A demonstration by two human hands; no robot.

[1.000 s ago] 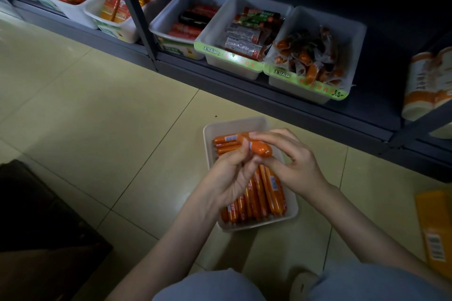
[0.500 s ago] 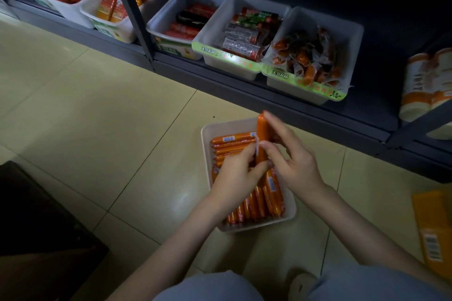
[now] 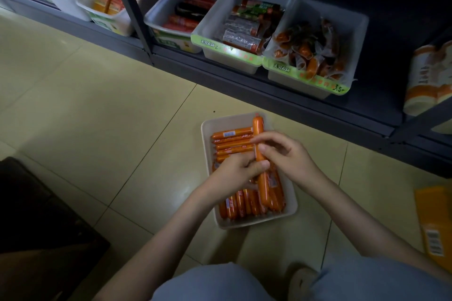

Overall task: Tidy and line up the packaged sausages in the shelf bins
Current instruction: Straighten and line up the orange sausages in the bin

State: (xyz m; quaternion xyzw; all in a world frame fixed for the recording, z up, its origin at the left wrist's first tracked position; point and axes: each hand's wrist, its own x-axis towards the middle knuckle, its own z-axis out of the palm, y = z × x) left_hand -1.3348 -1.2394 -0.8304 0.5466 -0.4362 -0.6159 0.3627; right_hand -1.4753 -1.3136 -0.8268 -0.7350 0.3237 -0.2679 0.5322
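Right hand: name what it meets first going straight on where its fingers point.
Beyond the sausage that the right hand pinches, probably the crosswise sausages in the white bin; their depth below the hand is unclear.

I'm seeing a dim feed: the shelf (image 3: 381,32) recess is nearly black, the floor (image 3: 97,110) carries a soft sheen beside the bin (image 3: 206,134). The right hand (image 3: 286,156) has faintly smeared fingers, and wide-angle bending curves the shelf's front edge toward the corners
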